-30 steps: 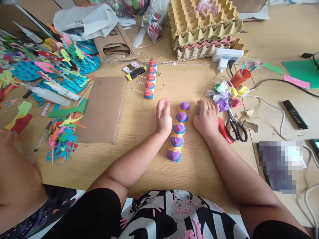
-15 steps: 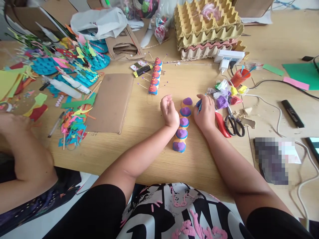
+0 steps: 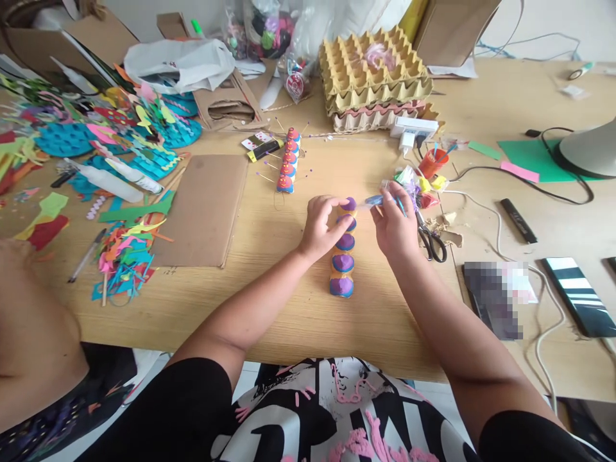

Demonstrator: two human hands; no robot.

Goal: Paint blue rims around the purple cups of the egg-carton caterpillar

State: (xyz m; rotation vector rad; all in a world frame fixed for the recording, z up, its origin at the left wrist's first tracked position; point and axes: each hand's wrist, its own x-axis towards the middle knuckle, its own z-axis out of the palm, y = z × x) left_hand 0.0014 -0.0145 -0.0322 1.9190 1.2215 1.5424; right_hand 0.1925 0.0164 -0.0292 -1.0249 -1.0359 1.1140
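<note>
A painted egg-carton strip lies lengthwise on the table in front of me, its several bumps blue and orange below with purple clay caps. My left hand is at the far end, thumb and forefinger curved around the farthest bump and seeming to grip it. Just right of the strip, my right hand is closed on a small clear bag of blue clay. A thin blue stick shows between its fingers. Farther off stands a red and blue egg-carton caterpillar with pins in its sides.
Scissors and bagged clay lie beyond my right hand. Stacked egg trays stand at the back. Cardboard, paper scraps and glue bottles cover the left. Another person's arm rests at far left; a phone lies right.
My left hand has come over the strip's far end, its thumb and forefinger now at the farthest bump. The right hand has lifted and turned, bringing the blue clay bag into sight. The view has shifted right.
</note>
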